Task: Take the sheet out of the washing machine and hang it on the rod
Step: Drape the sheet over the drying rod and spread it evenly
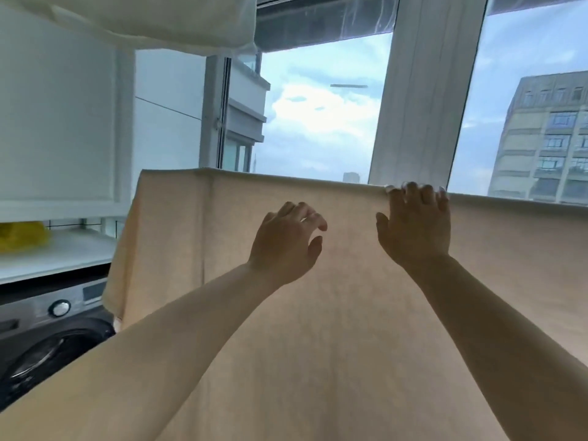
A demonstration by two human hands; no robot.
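Note:
A beige sheet (197, 224) hangs draped over a horizontal rod that it hides, its top fold running across the middle of the head view. My right hand (416, 224) lies flat against the sheet, its fingertips hooked over the top fold. My left hand (288, 240) hovers in front of the cloth with loosely curled fingers and holds nothing. The dark washing machine (47, 332) stands at the lower left with its round door shut.
A white cupboard (57, 116) hangs above a white counter (63, 253) with something yellow (22, 235) on it at the left. White cloth (152, 20) hangs overhead. Behind the sheet is a window with a white frame post (420, 100).

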